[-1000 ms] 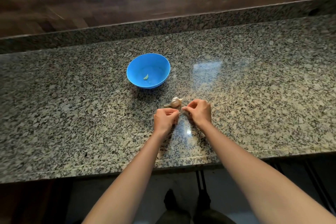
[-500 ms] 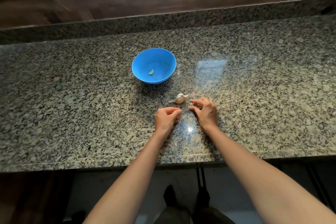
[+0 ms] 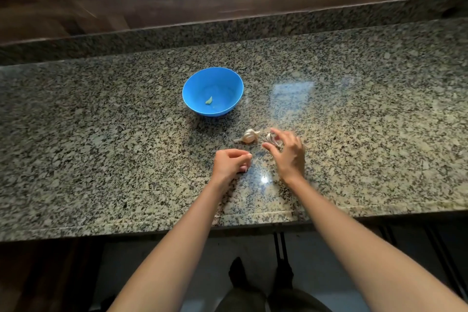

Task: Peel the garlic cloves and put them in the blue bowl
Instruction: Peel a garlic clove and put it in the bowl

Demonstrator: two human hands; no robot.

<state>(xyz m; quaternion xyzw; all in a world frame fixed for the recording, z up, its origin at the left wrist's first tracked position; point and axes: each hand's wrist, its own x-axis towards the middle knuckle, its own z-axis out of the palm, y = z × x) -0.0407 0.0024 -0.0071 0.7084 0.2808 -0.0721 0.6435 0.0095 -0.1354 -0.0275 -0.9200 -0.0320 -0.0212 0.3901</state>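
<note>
Moved the right hand [image 3: 286,152] away from the left hand [image 3: 231,162] since a sec ago, up next to the garlic [image 3: 249,135]. Spread loose over a pale scrap [image 3: 270,138], too blurry to call it touching. Left curled tight, pinching what looks like a clove [image 3: 245,169] just over the desk [image 3: 101,147]. Only got one peeled clove [image 3: 209,100] in the bowl [image 3: 228,83] so far. Probably lots left: finish this one, then break down the rest of the garlic sitting between bowl and hands.

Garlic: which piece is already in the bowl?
The small pale-green clove in the blue bowl; the bulb and the white piece beside it lie on the counter.
</note>
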